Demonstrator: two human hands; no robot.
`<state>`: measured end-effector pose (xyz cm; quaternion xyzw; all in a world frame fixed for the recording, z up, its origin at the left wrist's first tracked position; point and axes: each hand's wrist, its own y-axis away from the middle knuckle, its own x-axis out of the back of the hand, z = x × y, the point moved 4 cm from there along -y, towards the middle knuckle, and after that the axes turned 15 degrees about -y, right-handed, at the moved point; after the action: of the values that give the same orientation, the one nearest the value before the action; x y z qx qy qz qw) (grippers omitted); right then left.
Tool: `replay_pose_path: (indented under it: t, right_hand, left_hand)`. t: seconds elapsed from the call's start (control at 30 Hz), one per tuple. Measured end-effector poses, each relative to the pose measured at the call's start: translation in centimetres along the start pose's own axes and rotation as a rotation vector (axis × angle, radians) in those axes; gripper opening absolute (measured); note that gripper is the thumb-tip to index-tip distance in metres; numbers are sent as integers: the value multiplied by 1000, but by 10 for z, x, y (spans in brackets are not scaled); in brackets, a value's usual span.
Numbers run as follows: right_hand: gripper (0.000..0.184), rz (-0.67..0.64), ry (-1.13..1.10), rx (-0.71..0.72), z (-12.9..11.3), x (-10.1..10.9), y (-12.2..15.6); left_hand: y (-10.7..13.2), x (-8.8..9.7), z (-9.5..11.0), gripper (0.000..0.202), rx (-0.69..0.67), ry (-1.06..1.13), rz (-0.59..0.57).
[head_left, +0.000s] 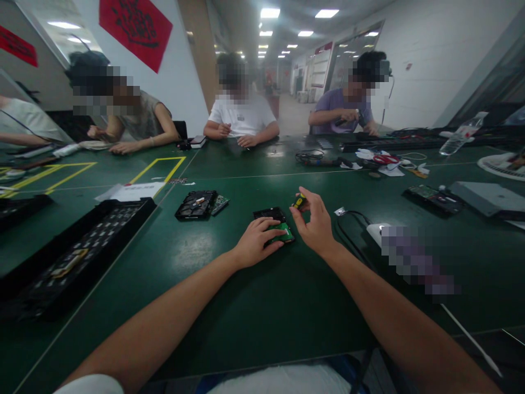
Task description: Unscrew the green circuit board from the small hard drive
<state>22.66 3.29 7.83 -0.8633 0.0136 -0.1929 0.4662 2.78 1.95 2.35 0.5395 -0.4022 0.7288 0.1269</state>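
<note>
On the green table, my left hand (pixel 259 241) rests over a small black device (pixel 268 212) with a green circuit board (pixel 285 234). Its fingers lie across the board and the thumb is by the near edge, holding the device in place. Just right of it, my right hand (pixel 318 223) is raised, with thumb and fingers pinching the yellow-and-black handle of what looks like a short screwdriver (pixel 301 201). I cannot make out the tool's tip. Left of the hands lies another black casing (pixel 197 204), with a loose circuit board (pixel 220 204) against its right side.
A long black tray (pixel 82 257) holding small parts lies left. To the right are a white power strip (pixel 375 232) with a cable, a black device (pixel 432 200) and a grey box (pixel 488 200). Tools and wires (pixel 315 158) lie farther back. Several people sit opposite.
</note>
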Motion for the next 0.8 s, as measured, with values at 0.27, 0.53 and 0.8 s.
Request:
replay_pose_path:
  t: [0.27,0.53,0.8]
  right_hand:
    - [57,-1,10,29,-4,2,-1]
    - [58,12,17,39,-3,1,0]
    - [50,4,26,29,-7,5,-2]
  left_hand:
    - [0,-1,0,38,-1,0,-5]
    - [0,-1,0,37,-6,-1,5]
    - [0,0,0,37,-5,9,12]
